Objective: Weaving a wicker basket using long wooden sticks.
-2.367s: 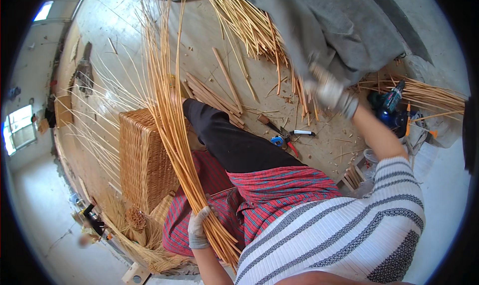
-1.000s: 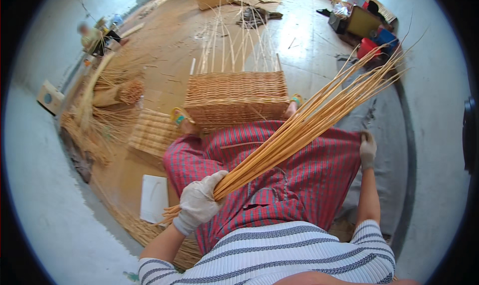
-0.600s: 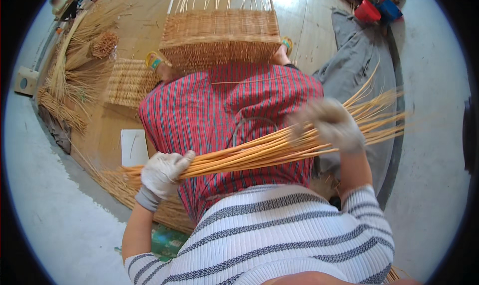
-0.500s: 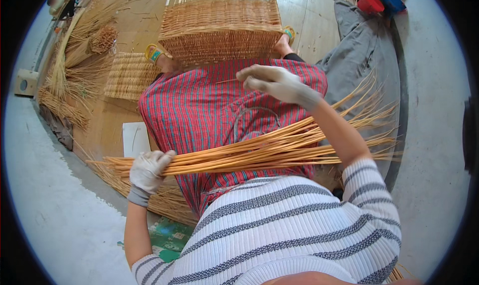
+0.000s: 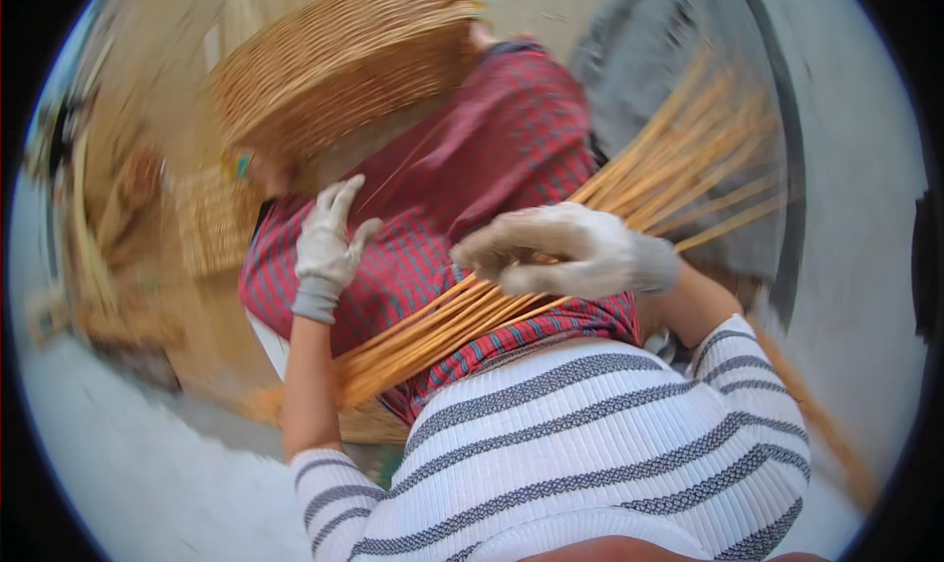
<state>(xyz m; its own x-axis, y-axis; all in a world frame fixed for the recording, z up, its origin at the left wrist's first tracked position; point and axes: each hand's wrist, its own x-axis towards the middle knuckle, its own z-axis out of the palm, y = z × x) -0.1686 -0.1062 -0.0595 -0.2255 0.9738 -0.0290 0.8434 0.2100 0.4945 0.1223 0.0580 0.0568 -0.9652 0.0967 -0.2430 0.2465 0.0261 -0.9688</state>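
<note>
A bundle of long tan wicker rods (image 5: 433,331) lies aslant across my lap, its thin ends fanning out at the upper right. My left hand (image 5: 332,252), in a pale work glove, is raised beyond the bundle with fingers stretched and thumb apart. From near its thumb a thin strand (image 5: 405,174) runs up across the red checked cloth (image 5: 418,223) over my legs; whether they touch I cannot tell. Over the middle of the bundle is my gloved right hand (image 5: 565,252), fingers bent and thumb apart, a gap between them. Its palm is hidden.
Beyond my knees rests a woven wicker basket (image 5: 344,65), with a smaller woven piece (image 5: 216,218) to its left. Loose straw-coloured material (image 5: 123,203) lies at the far left. A grey cloth (image 5: 639,60) covers the floor on the right. Motion smears the surroundings.
My left hand has let go of the rods' thick ends and moved up and right. The right hand has come down to the bundle. The whole view has turned, and the bundle lies more aslant.
</note>
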